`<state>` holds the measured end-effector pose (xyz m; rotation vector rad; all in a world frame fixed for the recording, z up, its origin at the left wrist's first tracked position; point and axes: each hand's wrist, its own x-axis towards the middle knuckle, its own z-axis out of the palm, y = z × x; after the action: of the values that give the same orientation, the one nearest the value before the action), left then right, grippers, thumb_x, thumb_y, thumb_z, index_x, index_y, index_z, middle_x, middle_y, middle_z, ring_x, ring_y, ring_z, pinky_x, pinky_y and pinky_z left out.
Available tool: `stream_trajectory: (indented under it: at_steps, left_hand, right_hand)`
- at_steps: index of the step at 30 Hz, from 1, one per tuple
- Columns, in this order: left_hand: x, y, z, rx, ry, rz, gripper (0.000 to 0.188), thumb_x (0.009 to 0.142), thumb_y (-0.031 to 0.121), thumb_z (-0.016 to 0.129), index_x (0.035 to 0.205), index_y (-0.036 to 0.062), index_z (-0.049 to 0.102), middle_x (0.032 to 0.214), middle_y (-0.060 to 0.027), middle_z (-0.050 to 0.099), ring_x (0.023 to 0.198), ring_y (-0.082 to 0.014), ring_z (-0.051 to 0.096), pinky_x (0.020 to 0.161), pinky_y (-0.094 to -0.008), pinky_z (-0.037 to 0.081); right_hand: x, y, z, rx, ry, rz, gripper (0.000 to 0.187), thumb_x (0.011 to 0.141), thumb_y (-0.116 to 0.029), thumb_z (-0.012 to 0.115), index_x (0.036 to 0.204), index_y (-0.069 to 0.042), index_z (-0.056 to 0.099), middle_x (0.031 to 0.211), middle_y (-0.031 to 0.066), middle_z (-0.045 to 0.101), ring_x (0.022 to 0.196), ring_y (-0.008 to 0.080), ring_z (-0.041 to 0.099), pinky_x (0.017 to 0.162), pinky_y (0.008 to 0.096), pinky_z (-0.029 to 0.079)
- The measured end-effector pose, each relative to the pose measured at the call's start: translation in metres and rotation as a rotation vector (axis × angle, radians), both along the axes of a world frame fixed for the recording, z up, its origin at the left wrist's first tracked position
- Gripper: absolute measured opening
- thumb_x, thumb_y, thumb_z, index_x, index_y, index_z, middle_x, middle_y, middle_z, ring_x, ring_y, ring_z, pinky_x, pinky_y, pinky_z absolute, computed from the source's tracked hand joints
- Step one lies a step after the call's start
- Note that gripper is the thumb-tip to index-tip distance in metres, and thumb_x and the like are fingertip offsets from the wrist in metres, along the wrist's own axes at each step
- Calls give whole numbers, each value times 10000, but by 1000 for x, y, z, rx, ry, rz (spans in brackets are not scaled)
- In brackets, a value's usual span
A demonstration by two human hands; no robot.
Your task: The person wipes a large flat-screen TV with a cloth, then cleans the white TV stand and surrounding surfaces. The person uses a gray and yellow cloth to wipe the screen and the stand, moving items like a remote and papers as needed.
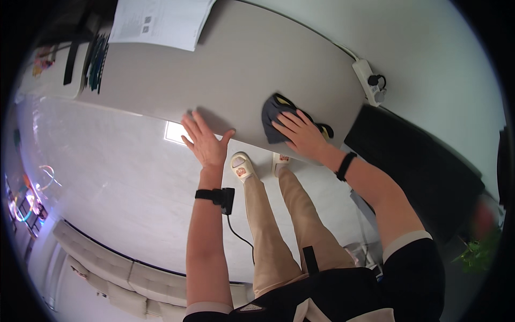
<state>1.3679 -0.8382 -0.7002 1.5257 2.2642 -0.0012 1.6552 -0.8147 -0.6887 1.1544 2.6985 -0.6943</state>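
Note:
My right hand (300,131) lies flat on a folded dark grey cloth (272,122), fingers stretched out over it. Yellow patches and a black edge show where the cloth folds. Under both is the grey tabletop (236,70), near its front edge. Over that same edge, farther left, my left hand (206,140) is spread with the thumb out. It holds nothing, and I cannot tell whether its fingertips touch the surface. A black strap with a small device (222,199) is on my left wrist, and a black band (346,166) is on the right.
White printed papers (161,24) lie at the table's far left, near a row of dark upright items (96,61). A white power strip (367,80) with plugs sits at the back right edge. Beside the table is a large black panel (413,166). A beige sofa (129,276) stands lower left.

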Motion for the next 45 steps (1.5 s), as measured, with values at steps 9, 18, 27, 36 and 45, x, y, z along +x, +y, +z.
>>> stream_trajectory:
  at_steps: [9,18,27,36,45]
  left_hand:
    - [-8,-29,-31,23,-224,186,1264,765,522,840,1622,27,54,1667,-240,200,1554,-362,202,1186,-628,237]
    - [-6,-25,-26,12,-254,198,1257,780,482,840,1620,23,26,1672,-230,194,1553,-350,204,1194,-639,214]
    - [-7,-36,-39,152,-318,199,1225,786,448,841,1624,25,55,1657,-221,246,1523,-362,276,1176,-622,258]
    - [11,-127,-46,139,-947,651,813,1001,199,627,1629,27,140,1634,-240,306,1462,-371,401,1166,-412,360]
    - [-26,-105,-38,281,-1223,903,728,1013,167,570,1637,100,202,1667,-169,280,1471,-344,397,1182,-446,333]
  right_hand:
    - [-121,107,-23,282,170,-47,581,888,-181,702,1426,-58,522,1482,100,501,1377,269,449,1167,451,358]
    - [-29,1,11,-34,-89,39,669,882,-160,707,1502,-97,462,1535,123,453,1428,299,416,1193,466,334]
    - [-200,105,-43,234,139,-64,567,923,-240,663,1473,-219,527,1540,81,448,1459,286,353,1199,564,248]
    - [-158,29,-8,25,70,460,542,811,-213,755,1339,-201,632,1510,32,487,1442,256,386,1226,542,243]
    - [-236,60,-31,208,107,487,677,763,-236,793,1407,-222,583,1511,97,436,1452,316,341,1184,604,257]
